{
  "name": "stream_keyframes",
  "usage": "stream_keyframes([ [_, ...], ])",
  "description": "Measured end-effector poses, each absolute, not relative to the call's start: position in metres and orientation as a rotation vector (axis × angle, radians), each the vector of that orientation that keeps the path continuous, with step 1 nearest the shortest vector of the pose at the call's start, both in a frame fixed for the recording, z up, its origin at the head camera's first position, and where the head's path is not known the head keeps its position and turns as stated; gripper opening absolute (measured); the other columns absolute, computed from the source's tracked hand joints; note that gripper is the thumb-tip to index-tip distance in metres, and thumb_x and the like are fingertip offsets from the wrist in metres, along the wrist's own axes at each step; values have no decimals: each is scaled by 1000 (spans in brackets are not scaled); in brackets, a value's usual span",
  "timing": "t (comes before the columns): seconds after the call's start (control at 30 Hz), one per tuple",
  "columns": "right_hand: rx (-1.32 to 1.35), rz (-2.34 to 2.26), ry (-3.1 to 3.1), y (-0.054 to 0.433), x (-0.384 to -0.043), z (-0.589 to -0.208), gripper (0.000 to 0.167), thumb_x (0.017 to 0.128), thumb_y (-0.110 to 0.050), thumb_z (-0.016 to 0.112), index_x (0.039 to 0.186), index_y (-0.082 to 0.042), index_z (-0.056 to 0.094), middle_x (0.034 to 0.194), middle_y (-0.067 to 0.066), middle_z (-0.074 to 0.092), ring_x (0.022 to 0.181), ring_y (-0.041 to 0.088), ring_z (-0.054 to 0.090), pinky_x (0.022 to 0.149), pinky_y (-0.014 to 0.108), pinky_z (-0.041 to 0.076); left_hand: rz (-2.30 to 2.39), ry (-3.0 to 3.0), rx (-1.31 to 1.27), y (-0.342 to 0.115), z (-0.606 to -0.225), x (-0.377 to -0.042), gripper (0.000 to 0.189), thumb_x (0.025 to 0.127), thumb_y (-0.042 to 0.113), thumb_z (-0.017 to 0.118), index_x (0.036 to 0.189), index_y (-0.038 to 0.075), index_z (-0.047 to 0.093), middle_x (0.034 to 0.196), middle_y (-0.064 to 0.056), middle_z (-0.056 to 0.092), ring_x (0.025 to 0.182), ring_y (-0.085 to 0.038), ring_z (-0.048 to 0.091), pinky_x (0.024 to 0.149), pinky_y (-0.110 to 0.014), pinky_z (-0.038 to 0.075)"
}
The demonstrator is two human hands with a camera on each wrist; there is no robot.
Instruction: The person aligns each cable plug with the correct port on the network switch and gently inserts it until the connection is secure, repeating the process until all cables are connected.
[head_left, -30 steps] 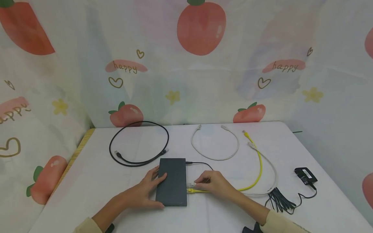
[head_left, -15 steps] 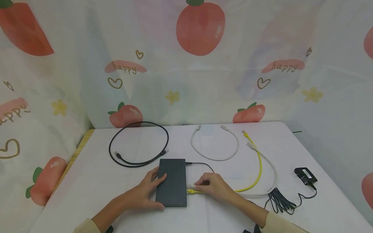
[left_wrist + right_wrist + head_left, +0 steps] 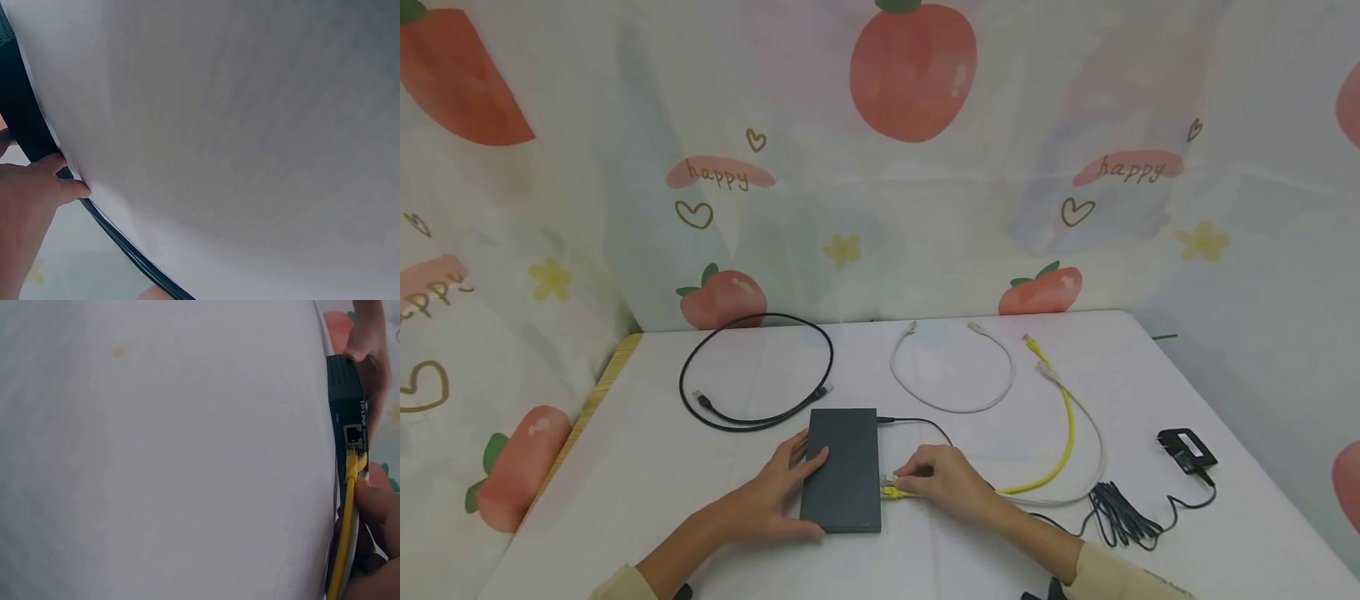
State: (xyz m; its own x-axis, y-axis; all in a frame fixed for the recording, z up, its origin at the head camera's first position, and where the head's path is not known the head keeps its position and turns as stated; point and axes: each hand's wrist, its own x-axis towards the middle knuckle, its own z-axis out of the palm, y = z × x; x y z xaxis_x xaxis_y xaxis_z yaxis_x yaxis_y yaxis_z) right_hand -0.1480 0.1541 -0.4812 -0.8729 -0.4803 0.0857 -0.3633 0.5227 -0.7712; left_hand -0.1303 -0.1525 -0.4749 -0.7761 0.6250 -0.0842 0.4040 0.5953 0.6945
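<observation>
A flat dark network switch (image 3: 841,471) lies on the table in the head view; the right wrist view shows its port side with TP-LINK lettering. My left hand (image 3: 767,496) holds the switch by its left side. On the right side, a yellow network cable (image 3: 348,512) has its plug in a port, next to an open port. My right hand (image 3: 951,483) pinches the plug end of a white network cable (image 3: 1045,502) just beside the yellow one, against the switch's side. How deep that plug sits cannot be made out. A thin black power cord (image 3: 917,420) enters the switch higher up.
Behind the switch lie a coiled black network cable (image 3: 832,350) and a short white network cable (image 3: 955,412). At the right are a black power adapter (image 3: 1187,450) and its bundled cord (image 3: 1123,515). A printed curtain (image 3: 880,208) hangs behind the table.
My right hand has shifted slightly left toward the switch with the white cable's plug, and that cable's loop has moved a little left. The left hand and the switch stay almost still.
</observation>
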Motion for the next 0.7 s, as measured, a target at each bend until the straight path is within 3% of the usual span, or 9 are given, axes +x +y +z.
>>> stream_keyframes([
  [0.23,-720,-1251,2584,154,-151,-478,7,81,-20,75,84,-14,76,79,-14,65,78,5,58,69,24,48,984,2522,836,-151,-478,-131,99,73,58,72,150,16,26,153,-15,0,140,-29,13,105,-51,26],
  [0.5,-751,-1256,2560,155,-154,-481,8,81,-21,75,84,-14,76,83,-13,68,81,6,60,70,24,49,850,2428,870,-159,-471,-139,103,73,58,72,152,24,16,153,-12,-1,141,-26,9,105,-50,27],
  [0.7,-748,-1249,2561,156,-155,-482,7,81,-22,75,83,-16,76,83,-15,67,81,6,59,69,23,48,896,2382,862,-164,-470,-145,100,71,53,75,151,27,20,152,-9,4,141,-26,10,106,-50,26],
])
